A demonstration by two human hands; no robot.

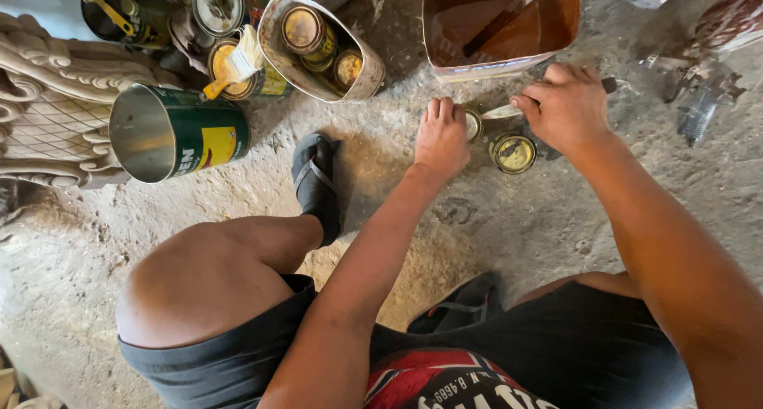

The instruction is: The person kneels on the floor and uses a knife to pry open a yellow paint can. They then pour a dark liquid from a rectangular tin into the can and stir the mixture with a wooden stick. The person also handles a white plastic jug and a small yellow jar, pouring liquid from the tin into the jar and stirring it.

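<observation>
Person squatting on concrete floor (556, 218), both arms extended forward and down between the knees. Left hand (442, 137), knuckles up, fingers curled, clasps a small tin (473, 125) standing on the floor. Right hand (566, 107), wrist bent inward, grips a flat metal tool (502, 112) whose tip meets that tin's rim. A second small tin (513, 152) stands just beside, below the right hand.

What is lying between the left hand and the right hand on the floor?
In the head view, a small round tin sits between the left hand and the right hand; a flat tool from the right hand reaches it.
</observation>
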